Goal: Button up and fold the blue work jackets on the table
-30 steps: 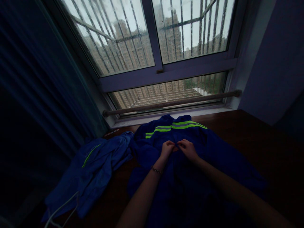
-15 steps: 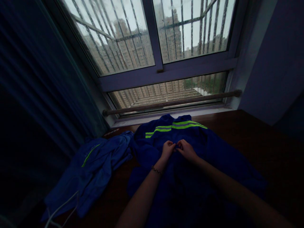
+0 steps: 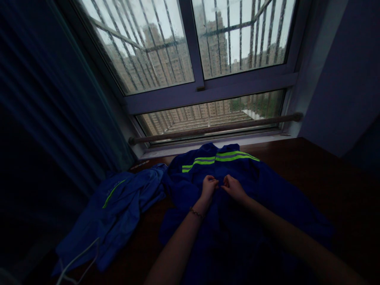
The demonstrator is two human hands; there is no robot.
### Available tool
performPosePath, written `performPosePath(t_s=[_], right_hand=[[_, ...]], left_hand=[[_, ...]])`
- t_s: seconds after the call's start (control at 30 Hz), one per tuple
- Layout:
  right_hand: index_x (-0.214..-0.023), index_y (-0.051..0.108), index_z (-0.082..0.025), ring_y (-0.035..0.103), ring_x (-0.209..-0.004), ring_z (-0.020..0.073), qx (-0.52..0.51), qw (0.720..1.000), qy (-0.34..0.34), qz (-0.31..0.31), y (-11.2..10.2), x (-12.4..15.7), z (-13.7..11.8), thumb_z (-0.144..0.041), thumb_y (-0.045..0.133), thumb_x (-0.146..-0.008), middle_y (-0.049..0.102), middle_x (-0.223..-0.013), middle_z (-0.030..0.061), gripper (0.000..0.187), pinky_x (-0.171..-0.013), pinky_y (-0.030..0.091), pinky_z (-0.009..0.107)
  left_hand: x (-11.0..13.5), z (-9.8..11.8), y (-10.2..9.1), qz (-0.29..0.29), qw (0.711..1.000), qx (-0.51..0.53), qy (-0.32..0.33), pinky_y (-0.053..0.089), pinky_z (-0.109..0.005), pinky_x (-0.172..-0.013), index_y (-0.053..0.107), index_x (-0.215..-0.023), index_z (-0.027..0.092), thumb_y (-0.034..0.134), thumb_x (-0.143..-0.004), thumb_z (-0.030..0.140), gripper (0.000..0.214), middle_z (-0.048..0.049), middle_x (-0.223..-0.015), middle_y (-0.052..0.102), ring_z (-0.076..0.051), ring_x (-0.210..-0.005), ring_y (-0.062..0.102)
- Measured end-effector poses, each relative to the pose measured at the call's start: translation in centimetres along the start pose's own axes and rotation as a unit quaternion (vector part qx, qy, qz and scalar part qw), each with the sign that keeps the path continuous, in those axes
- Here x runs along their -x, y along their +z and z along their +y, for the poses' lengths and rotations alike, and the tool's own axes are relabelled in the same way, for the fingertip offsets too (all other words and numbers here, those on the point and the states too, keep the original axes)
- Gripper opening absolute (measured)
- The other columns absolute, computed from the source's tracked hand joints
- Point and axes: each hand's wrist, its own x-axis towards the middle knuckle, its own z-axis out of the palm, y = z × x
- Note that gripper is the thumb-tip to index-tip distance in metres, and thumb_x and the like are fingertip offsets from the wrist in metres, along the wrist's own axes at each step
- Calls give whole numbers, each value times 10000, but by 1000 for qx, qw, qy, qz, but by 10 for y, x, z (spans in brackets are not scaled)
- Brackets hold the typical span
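Note:
A dark blue jacket point(image 3: 273, 198) with green reflective stripes lies spread on a dark wooden table point(image 3: 326, 166) below the window. My left hand point(image 3: 208, 186) and my right hand point(image 3: 233, 187) meet at the middle of its front, just below the stripes. Both pinch the cloth there with curled fingers, fingertips almost touching. A thin bracelet circles my left wrist. What sits between the fingertips is too small and dark to make out.
A second, lighter blue garment point(image 3: 118, 209) lies crumpled at the left, with a white cord point(image 3: 75, 261) running off it. A wooden rod point(image 3: 213, 128) rests along the window sill. A dark curtain point(image 3: 44, 118) hangs at the left, a wall at the right.
My two hands stay at the same spot on the jacket front; the fingers shift slightly, the fingertips a little closer together.

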Motion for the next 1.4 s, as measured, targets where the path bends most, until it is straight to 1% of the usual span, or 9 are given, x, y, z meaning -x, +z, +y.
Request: performPosePath(t_s=[0.23,0.4,0.77,0.93,1.03,1.13,1.23,1.3,1.4], right_hand=[[-788,470,-178,505,-614,114,-12,1000,4,4,0,1,-1,-172,576,-664,528,-685,-8,163,-572,385,224],[-959,472,-173,487,-586,103,-43,999,-24,14,-3,3,-3,-154,557,-664,517,-677,-24,308,-561,379,214],[-1092,539,-180,489,-632,110,16,999,-44,-15,-5,3,-2,-159,517,-700,516,-769,27,393,-611,406,226],[-1070,528,-161,509,-633,114,-29,999,-15,11,-9,0,-4,-135,489,-699,560,-743,20,375,-619,410,233],[-1009,532,-153,534,-626,114,-71,996,25,49,-22,-4,-15,-143,449,-713,583,-718,10,308,-608,412,229],[-902,552,-158,535,-585,115,-56,996,39,61,-40,-4,-35,-179,452,-719,577,-653,2,210,-552,389,215],[-755,546,-172,519,-544,115,6,999,26,33,-52,10,-55,-209,459,-732,559,-592,3,97,-506,351,210],[-706,522,-184,513,-528,121,57,998,25,-4,-51,31,-62,-241,470,-744,559,-585,11,85,-487,332,217],[-755,512,-193,529,-581,159,149,988,2,-44,-42,74,-57,-331,510,-741,586,-679,50,138,-513,346,254]], left_hand=[[3,2,1,-8,1000,0,18,346,-148,-421,415,-738,168,599,-494,58,325,72,-548,479,-37,-413,443],[7,6,2,-49,997,-13,50,281,-137,-390,424,-764,177,568,-502,61,321,89,-496,469,-38,-379,416],[6,4,0,-70,990,-50,107,295,-139,-427,471,-754,159,587,-528,91,263,62,-525,506,-47,-428,448],[11,11,2,-47,990,-82,103,334,-157,-451,531,-753,157,602,-548,113,222,44,-534,525,-70,-460,480],[12,13,2,-54,988,-104,101,356,-161,-468,550,-801,161,579,-571,96,241,44,-536,523,-75,-476,488],[10,12,1,-80,981,-133,115,391,-163,-522,547,-864,166,561,-538,22,356,35,-604,543,-82,-548,519],[8,8,1,-109,970,-171,137,424,-186,-609,535,-928,176,542,-522,-13,448,14,-697,564,-99,-643,540],[7,5,1,-129,955,-210,166,434,-220,-687,513,-1002,186,537,-537,-1,501,-10,-809,577,-119,-724,546],[6,1,2,-141,905,-315,250,384,-281,-843,454,-1118,188,538,-584,56,557,-62,-1022,524,-170,-919,509]])
